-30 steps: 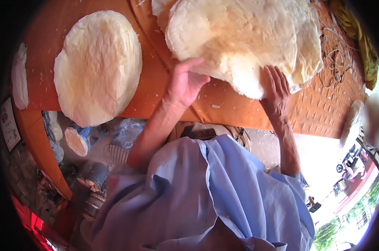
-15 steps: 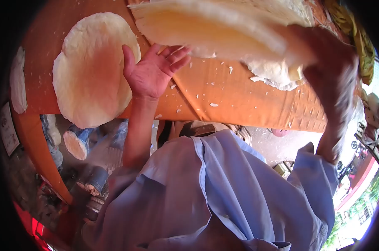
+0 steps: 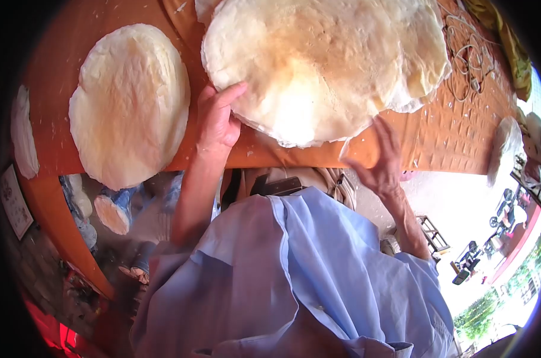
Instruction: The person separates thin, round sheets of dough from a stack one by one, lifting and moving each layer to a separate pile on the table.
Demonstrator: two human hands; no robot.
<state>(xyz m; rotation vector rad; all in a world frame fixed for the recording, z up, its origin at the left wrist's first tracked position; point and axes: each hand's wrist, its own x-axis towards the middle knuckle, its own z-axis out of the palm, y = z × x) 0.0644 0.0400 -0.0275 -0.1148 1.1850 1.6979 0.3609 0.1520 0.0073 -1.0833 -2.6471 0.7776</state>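
A large pale round sheet (image 3: 294, 65) lies at the top centre on the orange-covered table (image 3: 425, 140), overlapping more pale sheets on its right. My left hand (image 3: 218, 119) is at its lower left edge, thumb on top and the other fingers partly hidden beneath, holding the rim. My right hand (image 3: 381, 161) is near its lower right edge, fingers spread, with the fingertips close to the rim and nothing in the grasp. Another round pale sheet (image 3: 129, 107) lies to the left, reaching over the table's front edge.
A folded pale piece (image 3: 25, 134) is at the far left. A coiled cable (image 3: 470, 59) lies at the right, near a yellow-green cloth (image 3: 512, 45) and a plastic bag (image 3: 504, 149). Below the left side, a person's jeans and foot (image 3: 112, 212) show.
The large sheet, raised and blurred before, is now flat over the others. My left hand has taken its edge. My right hand has come down and inward from the upper right, and its fingers are spread.
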